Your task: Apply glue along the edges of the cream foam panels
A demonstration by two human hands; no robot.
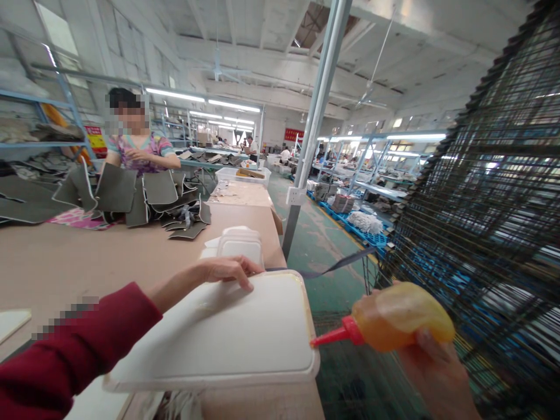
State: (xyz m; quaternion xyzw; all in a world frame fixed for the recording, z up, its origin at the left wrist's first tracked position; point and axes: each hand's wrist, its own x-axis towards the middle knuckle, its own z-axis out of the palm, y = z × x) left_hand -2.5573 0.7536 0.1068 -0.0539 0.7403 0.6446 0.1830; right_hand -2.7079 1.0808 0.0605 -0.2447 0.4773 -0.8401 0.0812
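Soft amber glue bottle [400, 318], red conical nozzle, squeezed in right hand [437, 364] grip; left hand [230, 271] spread flat on smooth white panel [227, 338]

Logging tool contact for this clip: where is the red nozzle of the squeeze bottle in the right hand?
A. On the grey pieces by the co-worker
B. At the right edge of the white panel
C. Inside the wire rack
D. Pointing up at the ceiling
B: the right hand holds the squeeze bottle sideways, its red nozzle meeting the right edge of the white panel, which the left hand steadies.
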